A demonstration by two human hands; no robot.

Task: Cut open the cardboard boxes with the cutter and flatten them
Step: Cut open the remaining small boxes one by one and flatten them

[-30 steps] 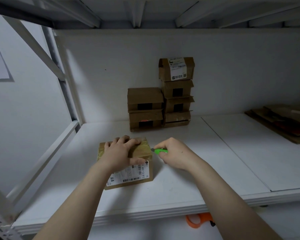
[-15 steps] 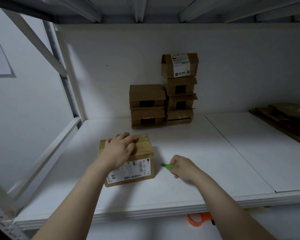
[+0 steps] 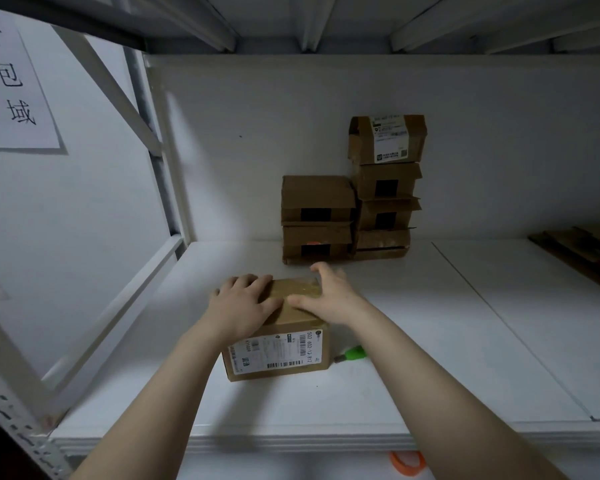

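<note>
A small taped cardboard box [image 3: 278,351] with a white shipping label on its front stands on the white shelf [image 3: 413,341]. My left hand [image 3: 239,306] lies flat on the left part of its top. My right hand [image 3: 326,296] rests on the right part of the top, fingers spread over the far edge and thumb along the tape seam. The green cutter [image 3: 351,354] lies on the shelf just right of the box, with no hand on it.
Two stacks of several small cardboard boxes [image 3: 354,192] stand against the back wall. Flattened cardboard [image 3: 582,247] lies at the far right. A slanted white frame bar [image 3: 115,317] borders the left side. Something orange [image 3: 407,462] shows below the shelf edge.
My right hand set the green cutter down beside the box and moved up onto the box top. My left hand stayed on the box.
</note>
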